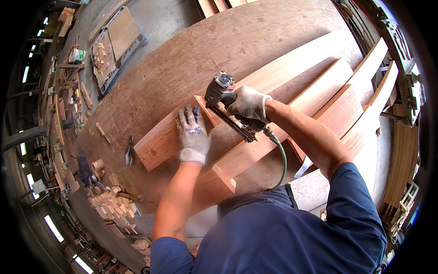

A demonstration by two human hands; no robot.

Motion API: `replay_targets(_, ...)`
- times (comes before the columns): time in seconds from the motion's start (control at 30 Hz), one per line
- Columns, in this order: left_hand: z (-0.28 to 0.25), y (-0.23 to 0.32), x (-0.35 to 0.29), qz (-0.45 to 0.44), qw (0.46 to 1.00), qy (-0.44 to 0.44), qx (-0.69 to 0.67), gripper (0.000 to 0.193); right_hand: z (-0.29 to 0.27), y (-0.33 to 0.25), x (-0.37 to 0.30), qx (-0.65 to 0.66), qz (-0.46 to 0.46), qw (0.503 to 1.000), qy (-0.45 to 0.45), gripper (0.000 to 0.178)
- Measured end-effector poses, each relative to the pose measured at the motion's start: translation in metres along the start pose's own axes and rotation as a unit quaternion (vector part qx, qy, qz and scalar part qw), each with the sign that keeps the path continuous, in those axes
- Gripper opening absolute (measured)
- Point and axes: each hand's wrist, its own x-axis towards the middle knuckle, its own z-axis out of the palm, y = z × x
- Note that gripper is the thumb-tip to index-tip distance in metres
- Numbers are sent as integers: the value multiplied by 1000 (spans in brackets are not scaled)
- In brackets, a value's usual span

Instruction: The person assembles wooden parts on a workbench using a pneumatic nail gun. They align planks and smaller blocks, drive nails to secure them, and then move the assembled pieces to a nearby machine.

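My right hand (248, 108), in a white work glove, is wrapped round the handle of a pneumatic nail gun (219, 93). A green air hose (284, 166) runs from the gun's handle down toward my waist. The gun's head is over a wooden board (159, 141) near a short upright wooden piece (205, 112); I cannot tell whether its nose touches. My left hand (193, 134), gloved with blue fingertips, lies flat on that board, fingers stretched out. Close to my body, a long board (255, 153) with a small end block passes under the gun.
Several long boards (365, 73) lie to the right on the wooden worktable (182, 59). Pliers (130, 150) and a thin wooden-handled tool (102, 132) rest at the left. Small wood blocks (112, 205) are piled lower left. A pallet (121, 41) with panels stands on the floor beyond.
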Motion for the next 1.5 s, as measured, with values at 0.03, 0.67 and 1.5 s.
replay_targets(0.03, -1, 0, 0, -1, 1000, 0, -3, 105, 1, 1, 2, -8, -10, 1000, 5, 9)
replay_targets(0.67, -1, -1, -1, -5, 1000, 3, -27, 107, -8, 10, -12, -2, -6, 1000, -2, 15)
replay_targets(1.5, -3, 0, -1, 2, 1000, 3, -25, 102, -2, 18, -13, -56, -34, 998, 9, 15)
